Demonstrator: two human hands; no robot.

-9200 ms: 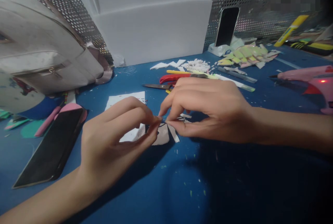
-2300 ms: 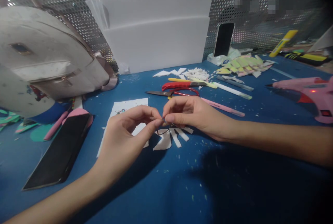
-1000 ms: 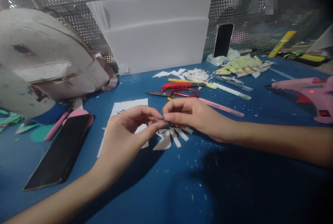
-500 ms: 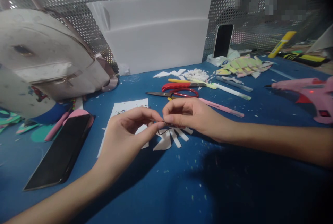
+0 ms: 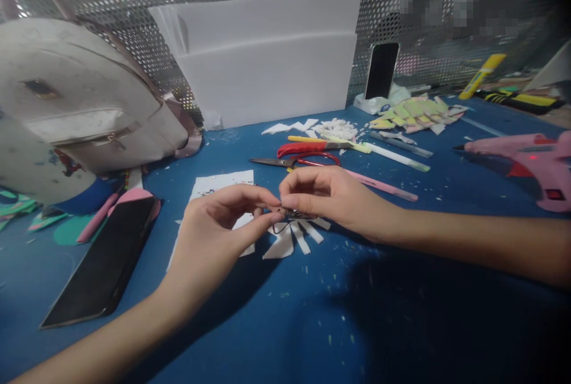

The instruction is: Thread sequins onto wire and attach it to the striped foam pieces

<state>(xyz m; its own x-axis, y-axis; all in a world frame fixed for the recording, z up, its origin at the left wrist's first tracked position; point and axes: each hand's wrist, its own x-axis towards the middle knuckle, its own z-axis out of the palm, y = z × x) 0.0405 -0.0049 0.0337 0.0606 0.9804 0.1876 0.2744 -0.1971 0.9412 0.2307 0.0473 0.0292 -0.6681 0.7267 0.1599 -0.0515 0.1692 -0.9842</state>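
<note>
Both hands meet in the middle of the blue bench. The left hand pinches one end of a small dark piece with its thumb and first finger. The right hand pinches the same piece from the other side, and its other fingers are curled in. The piece is thin and tiny, and I cannot tell what it is made of. It is held just above the bench. Its long side runs left to right, about in line with the near edge of the bench.

Right under the piece lie white paper strips. They spread out like a fan, and the wide ends point to the near edge. A white paper sheet lies flat under the left hand's fingers.

Just past the hands, toward the far edge, lie red scissors with the blades pointing left. A pink pen lies near the right hand. A pink glue gun sits at the right edge with its tip pointing left. A black phone lies flat near the left edge, and a white bag stands behind it. A white board leans at the far edge.
</note>
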